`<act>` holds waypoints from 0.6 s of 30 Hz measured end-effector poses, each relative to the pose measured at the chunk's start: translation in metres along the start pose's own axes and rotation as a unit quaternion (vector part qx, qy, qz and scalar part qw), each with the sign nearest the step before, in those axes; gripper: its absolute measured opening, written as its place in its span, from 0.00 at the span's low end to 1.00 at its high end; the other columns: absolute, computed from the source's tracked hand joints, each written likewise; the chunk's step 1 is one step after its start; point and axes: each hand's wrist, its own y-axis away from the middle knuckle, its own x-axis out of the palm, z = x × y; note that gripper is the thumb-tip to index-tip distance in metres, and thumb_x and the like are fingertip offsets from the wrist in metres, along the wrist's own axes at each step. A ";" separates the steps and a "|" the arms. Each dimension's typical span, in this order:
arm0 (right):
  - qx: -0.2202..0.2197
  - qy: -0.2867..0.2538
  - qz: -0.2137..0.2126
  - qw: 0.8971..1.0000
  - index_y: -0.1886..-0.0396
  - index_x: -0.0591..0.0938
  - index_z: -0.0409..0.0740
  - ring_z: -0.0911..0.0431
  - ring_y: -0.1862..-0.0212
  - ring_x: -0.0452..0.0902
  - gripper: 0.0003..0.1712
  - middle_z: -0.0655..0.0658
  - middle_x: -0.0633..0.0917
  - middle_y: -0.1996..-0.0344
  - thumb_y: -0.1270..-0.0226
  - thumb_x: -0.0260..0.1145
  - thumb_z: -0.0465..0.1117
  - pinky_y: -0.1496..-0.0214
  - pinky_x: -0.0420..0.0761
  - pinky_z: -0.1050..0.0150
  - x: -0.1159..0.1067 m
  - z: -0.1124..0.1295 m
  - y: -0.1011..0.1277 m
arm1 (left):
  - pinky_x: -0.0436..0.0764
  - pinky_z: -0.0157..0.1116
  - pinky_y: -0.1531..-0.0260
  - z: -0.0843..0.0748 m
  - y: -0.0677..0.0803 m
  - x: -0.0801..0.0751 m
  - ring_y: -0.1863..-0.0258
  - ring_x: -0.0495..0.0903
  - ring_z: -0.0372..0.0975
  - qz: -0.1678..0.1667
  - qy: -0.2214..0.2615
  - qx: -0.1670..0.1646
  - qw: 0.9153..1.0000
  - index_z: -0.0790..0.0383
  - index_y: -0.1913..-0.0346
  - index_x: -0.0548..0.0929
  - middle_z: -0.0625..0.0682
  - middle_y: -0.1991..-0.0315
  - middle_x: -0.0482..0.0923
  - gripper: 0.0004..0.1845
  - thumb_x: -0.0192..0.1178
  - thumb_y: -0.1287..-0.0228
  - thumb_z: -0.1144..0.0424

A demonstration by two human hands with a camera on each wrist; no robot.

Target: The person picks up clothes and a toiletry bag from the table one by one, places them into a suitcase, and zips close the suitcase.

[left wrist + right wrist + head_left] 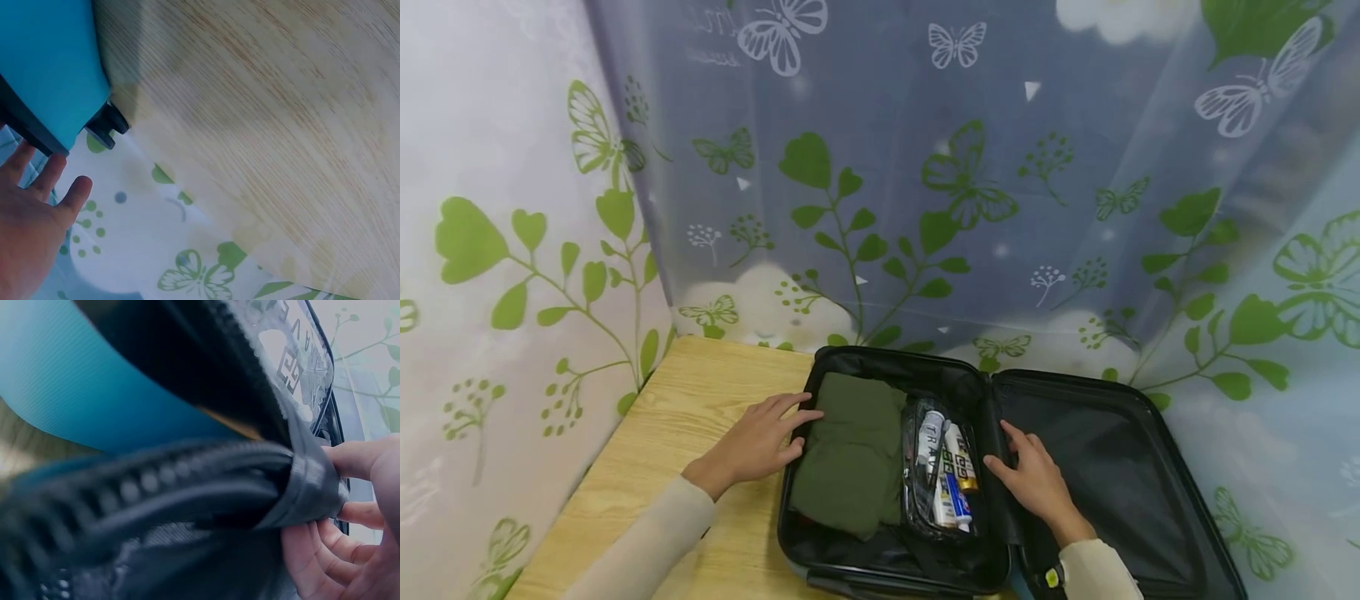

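Open suitcase [1120,467] on wooden table [685,433]

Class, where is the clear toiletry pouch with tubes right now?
In the head view, the clear toiletry pouch lies in the open black suitcase's left half, between the folded green garment and the right hand at the hinge.

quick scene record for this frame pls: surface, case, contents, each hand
surface: wooden table, leaf-print curtains behind
case: open suitcase, black lining, teal shell, lying flat
contents: folded green garment in the left half; clear toiletry pouch with tubes beside it; right half bare lining
left hand: fingers straight, resting on the suitcase's left rim and the garment's edge
right hand: on the centre hinge; right wrist view shows fingers curled on the black lining edge
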 end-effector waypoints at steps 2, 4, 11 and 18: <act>-0.004 -0.003 -0.001 1.000 0.14 0.66 0.41 0.43 0.49 0.79 0.45 0.32 0.79 0.41 0.22 0.71 0.53 0.51 0.81 0.42 0.002 0.003 0.000 | 0.72 0.69 0.30 0.002 0.002 -0.002 0.21 0.69 0.60 -0.002 0.005 -0.003 1.000 0.46 0.22 0.78 0.57 0.17 0.66 0.24 0.58 0.16 0.57; -0.008 -0.004 -0.002 1.000 0.15 0.66 0.41 0.44 0.50 0.79 0.45 0.33 0.79 0.42 0.22 0.71 0.52 0.51 0.81 0.42 0.003 0.005 -0.001 | 0.72 0.69 0.30 0.005 0.003 -0.004 0.22 0.69 0.60 -0.006 0.007 -0.003 1.000 0.47 0.22 0.78 0.58 0.17 0.66 0.24 0.58 0.17 0.57; -0.029 -0.012 -0.003 1.000 0.15 0.66 0.39 0.42 0.48 0.79 0.45 0.32 0.79 0.43 0.23 0.73 0.50 0.47 0.82 0.38 0.009 0.015 -0.003 | 0.73 0.70 0.32 0.015 0.009 -0.009 0.23 0.70 0.61 -0.015 0.004 -0.011 1.000 0.48 0.23 0.79 0.58 0.18 0.67 0.24 0.59 0.18 0.59; -0.038 -0.023 -0.003 0.999 0.16 0.68 0.39 0.45 0.53 0.78 0.44 0.34 0.79 0.47 0.23 0.74 0.50 0.51 0.82 0.42 0.019 0.029 -0.008 | 0.71 0.71 0.32 0.026 0.018 -0.014 0.23 0.70 0.62 -0.018 0.016 -0.025 0.999 0.49 0.24 0.79 0.59 0.18 0.67 0.24 0.58 0.18 0.63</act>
